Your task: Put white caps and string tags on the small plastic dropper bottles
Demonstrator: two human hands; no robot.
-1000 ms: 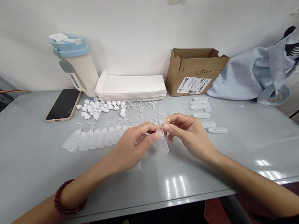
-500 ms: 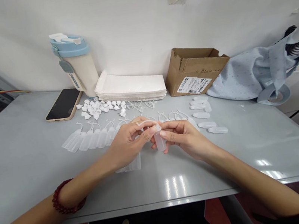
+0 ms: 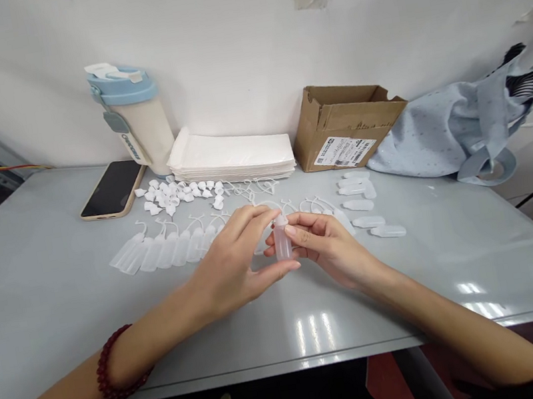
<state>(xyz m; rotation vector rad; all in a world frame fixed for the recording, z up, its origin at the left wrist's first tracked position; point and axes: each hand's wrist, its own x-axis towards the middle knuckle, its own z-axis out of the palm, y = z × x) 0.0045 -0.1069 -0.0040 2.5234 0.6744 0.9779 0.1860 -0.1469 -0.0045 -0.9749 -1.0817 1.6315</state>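
A small translucent plastic bottle [image 3: 282, 242] stands upright between both hands above the grey table [image 3: 51, 308]. My right hand [image 3: 329, 243] grips its body with curled fingers. My left hand [image 3: 236, 261] pinches it from the other side, fingertips at its top and thumb at its base. A row of several similar bottles with looped tethers [image 3: 167, 247] lies on the table to the left. A pile of small white caps [image 3: 177, 193] sits behind them. A few more bottles [image 3: 367, 210] lie to the right.
At the back stand a blue-lidded tumbler [image 3: 134, 116], a phone [image 3: 113, 189], a stack of white padded envelopes [image 3: 232, 154], an open cardboard box [image 3: 345, 123] and a light blue cloth bag [image 3: 461, 121]. A red bead bracelet [image 3: 115, 365] is on my left wrist.
The bottle has been turned upright and brought slightly left. My right hand shifted from its top to its body, and my left fingers now reach over its top.
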